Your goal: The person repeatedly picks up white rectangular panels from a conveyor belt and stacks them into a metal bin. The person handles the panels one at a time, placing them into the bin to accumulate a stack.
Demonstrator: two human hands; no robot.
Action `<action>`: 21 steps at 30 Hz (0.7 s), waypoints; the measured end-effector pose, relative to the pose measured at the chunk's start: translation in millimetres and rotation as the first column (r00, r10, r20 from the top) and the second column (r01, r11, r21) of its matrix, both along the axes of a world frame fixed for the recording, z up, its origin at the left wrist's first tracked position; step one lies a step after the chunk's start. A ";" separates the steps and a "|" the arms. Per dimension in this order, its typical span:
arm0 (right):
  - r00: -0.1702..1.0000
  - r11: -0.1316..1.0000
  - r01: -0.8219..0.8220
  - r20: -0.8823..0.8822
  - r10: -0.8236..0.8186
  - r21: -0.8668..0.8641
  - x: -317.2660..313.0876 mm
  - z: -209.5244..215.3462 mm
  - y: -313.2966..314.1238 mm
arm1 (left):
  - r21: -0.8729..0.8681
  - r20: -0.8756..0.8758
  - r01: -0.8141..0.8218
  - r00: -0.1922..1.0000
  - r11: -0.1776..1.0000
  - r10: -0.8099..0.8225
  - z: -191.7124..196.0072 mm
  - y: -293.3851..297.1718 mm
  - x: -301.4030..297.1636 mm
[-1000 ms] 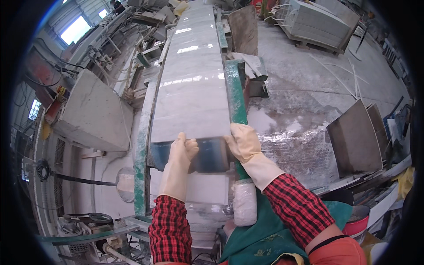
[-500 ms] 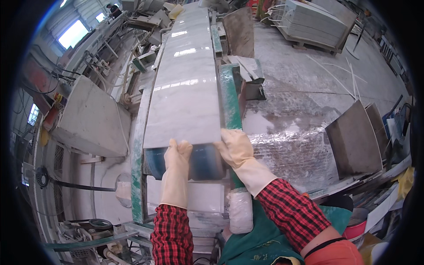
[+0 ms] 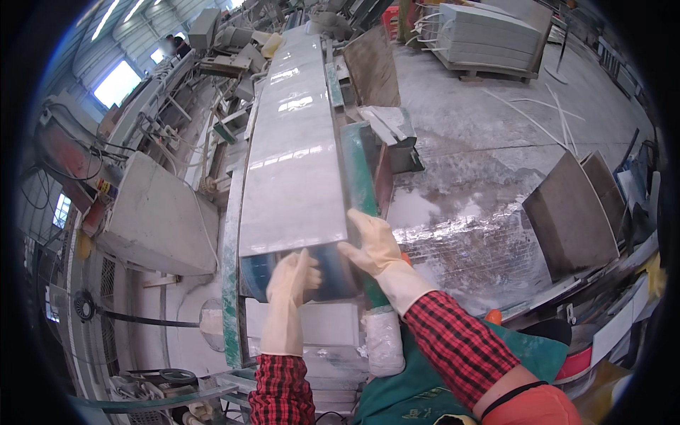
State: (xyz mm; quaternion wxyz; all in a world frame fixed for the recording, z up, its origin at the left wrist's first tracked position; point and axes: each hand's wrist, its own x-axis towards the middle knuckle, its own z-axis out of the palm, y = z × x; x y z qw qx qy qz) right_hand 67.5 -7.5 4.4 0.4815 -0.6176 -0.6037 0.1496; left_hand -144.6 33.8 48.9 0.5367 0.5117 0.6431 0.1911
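— What are the hands doing?

— The left hand (image 3: pixel 292 280), in a pale rubber glove, is pressing flat against the near end face of a long polished stone slab (image 3: pixel 294 170), fingers spread and pointing up, not curled around anything. The right hand (image 3: pixel 370 244), gloved the same way, is lying open against the slab's near right corner, with the thumb reaching in along the end face and the fingers running up beside the right edge. Neither hand is closing into a fist; both are bracing the slab with open palms.

— And where is the slab sitting?

— It is lying flat along a narrow conveyor line, stretching away from the person toward the top of the view. Its top is shining with reflections of the roof lights. A green rail (image 3: pixel 358 177) is running just beside its right edge, and a second green rail (image 3: pixel 230 297) is following the left side.

— What is showing right around the hands?

— Red checked sleeves are coming up from the lower edge, over a green apron (image 3: pixel 418 393). Below the slab's end a pale flat piece (image 3: pixel 319 324) is resting on the frame, and a whitish roller (image 3: pixel 382 340) is standing just under the right wrist.

— Further out?

— A big grey stone block (image 3: pixel 152 216) is sitting to the left. To the right the concrete floor (image 3: pixel 482 163) is wet and glistening, dark slabs (image 3: pixel 570 219) are leaning upright, and a pallet of stacked grey slabs (image 3: pixel 489 35) is standing far back
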 end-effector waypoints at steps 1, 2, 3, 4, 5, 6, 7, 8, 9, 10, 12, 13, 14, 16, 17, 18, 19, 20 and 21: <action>0.999 0.998 -0.007 -0.037 0.010 0.061 11.3 -4.6 -5.2 | -0.087 0.222 -0.090 0.969 0.992 0.108 0.8 -4.9 15.7; 0.995 0.997 -0.057 -0.075 0.061 0.052 15.5 2.2 -15.0 | -0.165 0.368 -0.121 0.913 0.979 0.175 -9.3 1.6 9.6; 0.988 0.993 -0.110 -0.104 0.113 0.040 24.7 14.3 -29.6 | -0.249 0.506 -0.137 0.826 0.959 0.249 -34.6 16.3 1.3; 0.980 0.989 -0.148 -0.129 0.151 0.030 43.8 24.3 -46.3 | -0.329 0.627 -0.121 0.714 0.937 0.312 -46.9 26.1 3.2; 0.979 0.988 -0.150 -0.136 0.153 0.027 76.9 26.2 -67.0 | -0.315 0.665 -0.140 0.673 0.939 0.323 -42.1 27.6 20.3; 0.975 0.985 -0.169 -0.145 0.171 0.025 110.5 27.2 -90.6 | -0.315 0.683 -0.130 0.657 0.940 0.320 -46.5 32.4 24.8; 0.993 0.997 -0.025 -0.121 0.016 -0.079 135.1 34.7 -120.7 | -0.322 0.691 -0.139 0.641 0.936 0.333 -59.3 36.3 18.8; 0.993 0.996 0.034 -0.108 -0.042 -0.077 189.6 12.8 -153.8 | -0.323 0.706 -0.129 0.627 0.937 0.330 -61.8 38.0 20.9; 0.964 0.957 0.264 0.027 -0.263 -0.118 213.4 32.7 -192.5 | -0.311 0.692 -0.187 0.628 0.932 0.357 -61.0 35.4 20.4; 0.879 0.875 0.441 -0.104 -0.466 -0.202 255.3 25.5 -243.0 | -0.279 0.682 -0.193 0.650 0.941 0.335 -64.3 35.3 27.0; 0.596 0.636 0.769 0.440 -0.671 -0.072 298.4 46.1 -338.3 | -0.204 0.648 -0.249 0.690 0.947 0.322 -74.7 35.3 18.5; 0.388 0.458 0.888 0.618 -0.684 -0.050 307.7 62.3 -390.4 | -0.139 0.583 -0.274 0.754 0.952 0.303 -64.1 23.3 28.7; 0.132 0.290 0.954 0.756 -0.641 0.079 341.3 50.6 -457.8 | -0.124 0.641 -0.211 0.729 0.970 0.241 -68.9 19.0 39.2; -0.038 -0.081 0.997 0.826 -0.562 -0.009 345.2 59.5 -517.4 | -0.059 0.722 -0.130 0.680 0.990 0.132 -86.8 13.7 42.1; -0.047 -0.241 0.963 0.804 -0.593 -0.122 342.1 56.5 -537.3 | 0.055 0.644 -0.164 0.760 0.985 0.091 -61.1 -15.4 57.0; -0.062 -0.385 0.892 0.781 -0.622 -0.236 339.8 54.0 -553.4 | 0.119 0.619 -0.009 0.782 0.993 -0.067 -59.9 -21.1 61.3; -0.075 -0.500 0.790 0.754 -0.653 -0.355 335.4 47.3 -567.0 | 0.168 0.580 -0.025 0.810 0.985 -0.079 -49.8 -33.4 66.5; -0.098 -0.395 0.852 0.638 -0.764 -0.342 338.7 30.9 -579.9 | 0.213 0.542 -0.037 0.836 0.976 -0.087 -42.7 -45.3 76.1; -0.123 -0.310 0.902 0.509 -0.852 -0.300 352.7 4.5 -605.0 | 0.275 0.510 0.013 0.845 0.961 -0.157 -42.5 -51.1 89.9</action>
